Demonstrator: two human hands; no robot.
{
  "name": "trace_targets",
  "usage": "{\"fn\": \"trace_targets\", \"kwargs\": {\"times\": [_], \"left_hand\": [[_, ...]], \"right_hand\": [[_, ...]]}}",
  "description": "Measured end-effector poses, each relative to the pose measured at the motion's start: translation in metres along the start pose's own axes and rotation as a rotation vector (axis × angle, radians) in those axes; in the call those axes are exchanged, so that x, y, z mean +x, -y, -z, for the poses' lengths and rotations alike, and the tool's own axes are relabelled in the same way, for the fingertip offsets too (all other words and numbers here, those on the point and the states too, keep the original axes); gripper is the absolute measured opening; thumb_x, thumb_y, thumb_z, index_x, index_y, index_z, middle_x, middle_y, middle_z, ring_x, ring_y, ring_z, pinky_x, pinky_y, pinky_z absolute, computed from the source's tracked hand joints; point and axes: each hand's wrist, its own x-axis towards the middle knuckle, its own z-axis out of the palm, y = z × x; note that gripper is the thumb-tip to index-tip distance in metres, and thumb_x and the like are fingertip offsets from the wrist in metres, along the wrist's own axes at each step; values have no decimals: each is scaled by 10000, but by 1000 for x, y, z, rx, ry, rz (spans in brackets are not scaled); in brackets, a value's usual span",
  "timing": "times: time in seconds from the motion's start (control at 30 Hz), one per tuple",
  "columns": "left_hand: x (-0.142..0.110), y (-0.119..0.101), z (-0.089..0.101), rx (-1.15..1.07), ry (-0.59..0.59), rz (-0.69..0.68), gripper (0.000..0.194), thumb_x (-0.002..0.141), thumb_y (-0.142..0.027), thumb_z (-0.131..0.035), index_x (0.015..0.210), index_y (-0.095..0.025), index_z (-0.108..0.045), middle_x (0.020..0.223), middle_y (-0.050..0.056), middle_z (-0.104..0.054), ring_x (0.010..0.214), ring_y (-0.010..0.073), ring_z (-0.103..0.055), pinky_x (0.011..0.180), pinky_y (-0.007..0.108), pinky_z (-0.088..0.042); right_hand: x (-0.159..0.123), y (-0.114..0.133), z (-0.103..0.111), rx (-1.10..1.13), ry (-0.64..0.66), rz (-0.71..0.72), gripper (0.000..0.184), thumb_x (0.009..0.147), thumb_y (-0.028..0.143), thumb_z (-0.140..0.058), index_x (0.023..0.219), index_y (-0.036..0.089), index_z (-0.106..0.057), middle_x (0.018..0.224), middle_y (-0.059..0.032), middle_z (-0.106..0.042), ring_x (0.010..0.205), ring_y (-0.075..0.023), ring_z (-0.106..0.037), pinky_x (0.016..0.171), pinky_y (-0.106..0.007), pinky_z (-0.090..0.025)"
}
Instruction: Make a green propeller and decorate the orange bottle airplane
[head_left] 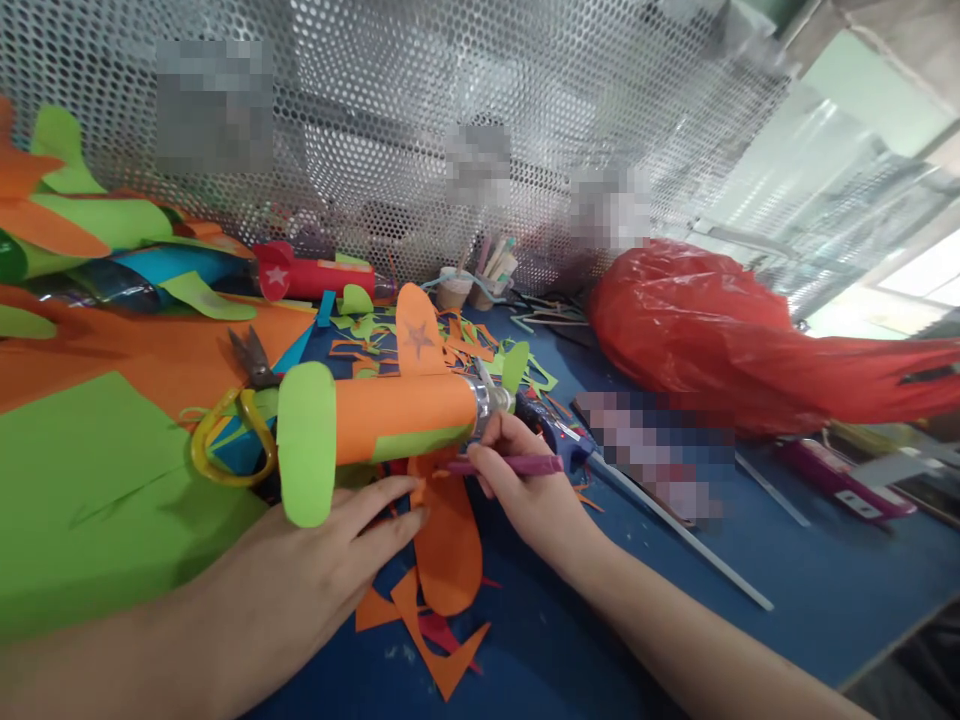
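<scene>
A toy airplane (405, 405) made from a bottle wrapped in orange paper lies across the blue table, with light green and orange paper parts on it. My right hand (529, 490) is closed round a purple marker (536, 465), its tip at the inner end of the lower orange wing (448, 550). Stretched out flat, the fingers of my left hand (330, 545) rest on that wing's edge; its thumb is hidden. A dark star is drawn on the upper wing (420, 335). Yellow-handled scissors (234, 440) lie left of the plane.
Green paper (112, 480) covers the left side, and other paper-wrapped bottle planes (315, 278) lie behind. Orange scraps (442, 660) litter the front. To the right are a glue gun (555, 425), a white glue stick (682, 535), a purple cutter (847, 480) and a red plastic bag (697, 340).
</scene>
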Motion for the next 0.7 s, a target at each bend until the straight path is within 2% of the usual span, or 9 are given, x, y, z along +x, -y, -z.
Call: {"fn": "trace_targets", "kwargs": {"times": [0.1,0.17,0.27,0.33,0.43,0.5,0.7], "left_hand": [[0,-2,0,11,25,13,646,713,49,-325,1269,-121,-605,1356,89,-581,1302,334,-458,916,462,-512],[-1,-3,-2,-15,45,34,636,727,34,-331,1266,-149,-614,1339,88,-595,1253,353,-507,898,484,-516],[-3,-3,-10,-85,48,163,667,754,-7,-388,1336,-288,-555,1409,94,-525,1101,362,-615,838,513,-526],[-5,-2,-17,-126,20,247,661,775,-33,-439,1327,-380,-543,1464,72,-460,1074,338,-626,860,501,-512],[-8,-1,-24,-183,-27,305,589,813,-96,-515,1300,-425,-556,1457,17,-467,1069,280,-619,907,424,-497],[-9,-2,-24,-166,-41,292,590,812,-113,-542,1310,-430,-545,1450,15,-473,1032,265,-630,885,396,-505],[-8,-3,-25,-57,-61,235,653,799,-69,-532,1341,-433,-508,1452,62,-463,990,293,-639,837,445,-505]], "right_hand": [[1,-1,-1,-41,-12,-9,200,795,236,-526,649,236,-390,531,79,-409,484,-100,-369,498,-252,-292],[1,0,-1,-46,-5,-14,194,793,235,-524,648,235,-396,528,81,-414,470,-96,-367,489,-250,-285],[1,1,-1,-37,10,-22,200,795,241,-530,646,235,-397,524,82,-422,460,-92,-371,486,-245,-293],[1,1,-1,-22,19,-25,204,795,242,-534,646,235,-395,526,83,-424,464,-92,-374,500,-245,-327],[1,1,-1,-6,38,-26,195,790,233,-537,649,234,-402,525,85,-422,471,-92,-380,541,-254,-385],[1,0,-2,-19,42,-26,192,789,224,-531,646,234,-403,515,85,-419,463,-91,-377,528,-250,-379],[2,2,-2,-102,31,6,205,789,217,-520,631,230,-390,492,82,-433,470,-93,-394,490,-233,-322]]}}
